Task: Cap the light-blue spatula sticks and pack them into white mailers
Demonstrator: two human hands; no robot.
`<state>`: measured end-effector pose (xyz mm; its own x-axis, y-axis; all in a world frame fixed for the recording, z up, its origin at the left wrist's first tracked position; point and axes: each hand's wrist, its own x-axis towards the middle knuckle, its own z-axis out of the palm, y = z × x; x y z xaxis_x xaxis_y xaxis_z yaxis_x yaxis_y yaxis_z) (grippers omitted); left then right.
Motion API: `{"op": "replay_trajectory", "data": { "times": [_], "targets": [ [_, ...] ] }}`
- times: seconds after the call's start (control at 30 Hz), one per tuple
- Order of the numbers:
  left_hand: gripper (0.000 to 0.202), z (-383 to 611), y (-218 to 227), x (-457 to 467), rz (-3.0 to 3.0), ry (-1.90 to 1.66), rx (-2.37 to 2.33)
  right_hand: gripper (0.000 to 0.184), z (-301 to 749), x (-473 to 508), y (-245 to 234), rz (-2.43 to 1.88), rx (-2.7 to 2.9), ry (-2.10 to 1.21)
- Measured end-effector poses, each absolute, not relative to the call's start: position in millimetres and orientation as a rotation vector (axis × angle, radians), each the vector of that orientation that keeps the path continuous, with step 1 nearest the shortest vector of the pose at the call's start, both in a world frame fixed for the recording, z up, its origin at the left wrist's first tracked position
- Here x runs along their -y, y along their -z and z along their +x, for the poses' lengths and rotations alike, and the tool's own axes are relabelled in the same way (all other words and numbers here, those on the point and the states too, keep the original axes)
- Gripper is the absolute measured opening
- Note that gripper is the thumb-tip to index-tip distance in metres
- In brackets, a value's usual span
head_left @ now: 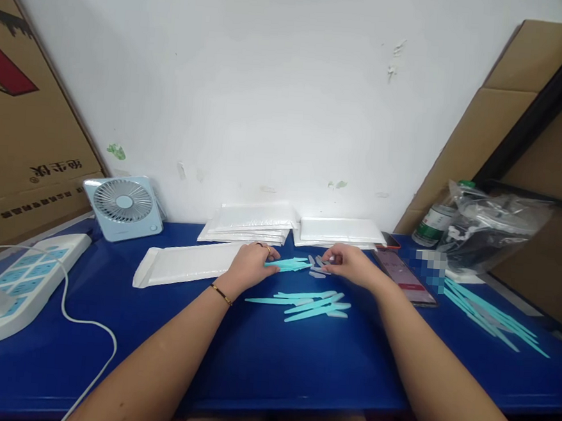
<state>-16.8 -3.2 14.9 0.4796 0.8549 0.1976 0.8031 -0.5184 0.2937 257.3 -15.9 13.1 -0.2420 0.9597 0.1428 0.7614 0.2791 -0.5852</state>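
Note:
My left hand, with a ring and a gold bracelet, is closed on a small bunch of turquoise plastic sticks that point to the right. My right hand rests just beyond their tips, fingers pinched on a small clear cap. A few loose clear caps lie on the blue table between the hands. Just in front of them lies a loose pile of capped turquoise sticks.
A white padded envelope lies left of my left hand, with stacks of envelopes by the wall. A small fan and power strip sit left. A phone, more turquoise sticks, a plastic bag and bottle sit right.

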Motion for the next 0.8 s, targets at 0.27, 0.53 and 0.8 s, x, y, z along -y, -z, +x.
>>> {"op": "replay_trajectory", "data": {
  "times": [0.27,0.53,0.8],
  "targets": [
    [0.026,-1.8,-13.0,21.5,2.623,-0.329,-1.091,0.021,252.3,28.6,-21.2,-1.394,2.469,-0.927],
    [0.023,-1.0,-15.5,18.4,2.712,-0.314,-1.205,0.020,246.1,25.8,-17.2,-1.356,2.295,-0.858],
    [0.028,-14.3,-22.1,11.9,2.623,-0.415,-1.313,0.028,258.3,14.7,-17.0,-1.471,2.076,-0.548]
  ]
}}
